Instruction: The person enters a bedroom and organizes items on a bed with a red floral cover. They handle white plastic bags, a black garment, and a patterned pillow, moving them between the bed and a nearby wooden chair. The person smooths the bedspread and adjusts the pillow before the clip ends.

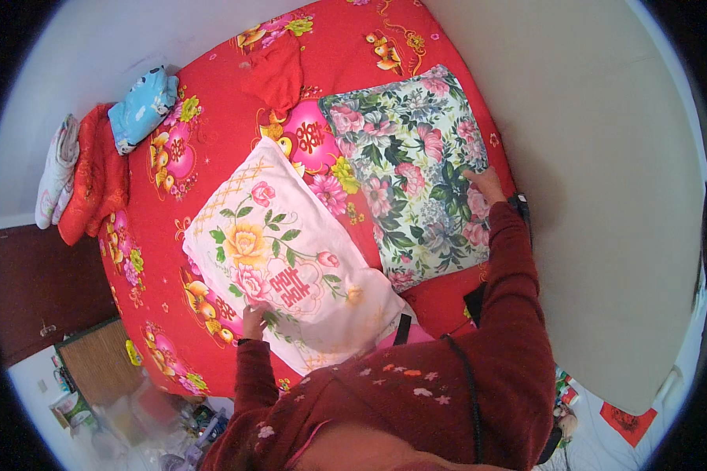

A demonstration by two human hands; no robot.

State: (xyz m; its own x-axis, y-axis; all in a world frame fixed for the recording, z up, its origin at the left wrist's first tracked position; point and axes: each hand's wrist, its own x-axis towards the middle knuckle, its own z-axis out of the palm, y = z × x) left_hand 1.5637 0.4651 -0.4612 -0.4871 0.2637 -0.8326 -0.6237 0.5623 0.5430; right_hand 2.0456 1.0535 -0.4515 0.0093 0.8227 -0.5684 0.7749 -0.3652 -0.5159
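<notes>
Two pillows lie side by side on a red bedspread (pixel 212 86). The left one is a pale pink pillow (pixel 306 259) printed with roses, leaves and red characters; its loose cloth top spreads out at the corners. My left hand (pixel 255 320) rests at its left near edge, thumb and fingers apart. On the right is a green-and-white floral pillow (pixel 401 173) with pink blossoms. My right hand (pixel 487 187) lies on this pillow's right edge, fingers stretched over the fabric. What is under either palm is hidden.
A blue folded bundle (pixel 143 108), a red folded quilt (pixel 94 177) and a white folded one (pixel 57 173) sit along the left edge. A crumpled red cloth (pixel 275 74) lies beyond the pillows. A beige panel (pixel 597 157) flanks the bed's right side.
</notes>
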